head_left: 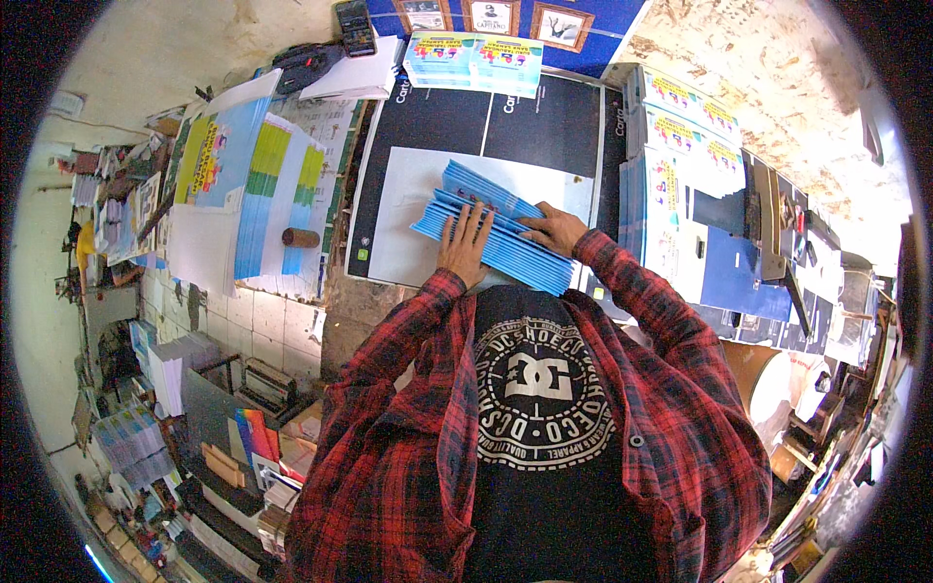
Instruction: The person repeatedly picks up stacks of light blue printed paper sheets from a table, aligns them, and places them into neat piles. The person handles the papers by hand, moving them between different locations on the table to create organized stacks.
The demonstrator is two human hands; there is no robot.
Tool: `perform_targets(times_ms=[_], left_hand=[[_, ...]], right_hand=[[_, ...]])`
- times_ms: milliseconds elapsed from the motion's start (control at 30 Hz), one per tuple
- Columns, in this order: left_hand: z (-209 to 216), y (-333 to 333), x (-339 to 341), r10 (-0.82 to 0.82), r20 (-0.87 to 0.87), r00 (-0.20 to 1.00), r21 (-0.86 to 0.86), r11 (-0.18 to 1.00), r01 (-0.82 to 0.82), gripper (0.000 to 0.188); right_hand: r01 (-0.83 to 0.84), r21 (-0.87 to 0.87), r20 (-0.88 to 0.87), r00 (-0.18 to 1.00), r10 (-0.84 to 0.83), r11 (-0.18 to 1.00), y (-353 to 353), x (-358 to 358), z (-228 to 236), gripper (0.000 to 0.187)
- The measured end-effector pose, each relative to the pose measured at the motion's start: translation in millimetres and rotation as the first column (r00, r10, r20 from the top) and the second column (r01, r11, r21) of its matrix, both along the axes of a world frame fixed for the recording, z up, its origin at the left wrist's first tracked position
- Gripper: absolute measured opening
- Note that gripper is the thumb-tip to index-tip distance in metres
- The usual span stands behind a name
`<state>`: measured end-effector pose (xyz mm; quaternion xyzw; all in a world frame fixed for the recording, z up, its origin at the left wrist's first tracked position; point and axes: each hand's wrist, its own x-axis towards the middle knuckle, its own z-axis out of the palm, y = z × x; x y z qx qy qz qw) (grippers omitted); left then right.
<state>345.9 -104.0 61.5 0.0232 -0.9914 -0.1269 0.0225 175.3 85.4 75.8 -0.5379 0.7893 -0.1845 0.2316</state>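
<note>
A fanned stack of thin blue booklets [515,255] lies in front of me, its folded edges overlapping in steps. My left hand [466,243] rests flat across the left part of the stack with its fingers spread. At the right end, my right hand [557,231] has bent fingers closed on the upper edges of the booklets; its fingertips are partly hidden. Under the stack is a pale sheet [403,209] on a dark work board [418,121].
Printed covers [473,63] lie along the far edge. Tall booklet stacks [666,185] stand at the right. On the left are more blue and green printed sheets [262,194] with a brown cylinder [300,237] on them. A phone [355,27] leans at the back.
</note>
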Motion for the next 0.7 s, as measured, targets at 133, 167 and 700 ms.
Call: perform_targets(times_ms=[133, 167, 700], left_hand=[[-8, 0, 4, 0.021, -0.043, 0.999, 0.017, 1.000, -0.021, 0.106], [-8, 0, 3, 0.021, -0.041, 0.999, 0.010, 1.000, -0.021, 0.105], [5, 1, -1, -0.005, 0.066, 0.998, -0.071, 0.997, 0.009, 0.107]], right_hand=[[0.017, 0.013, 0.029, 0.999, -0.018, 1.000, -1, 2, 5, 0.046], [0.027, 0.027, 0.043, 0.999, -0.028, 0.999, -1, 2, 7, 0.045], [0.033, -0.096, -0.051, 0.998, -0.038, 0.995, -2, 4, -13, 0.039]])
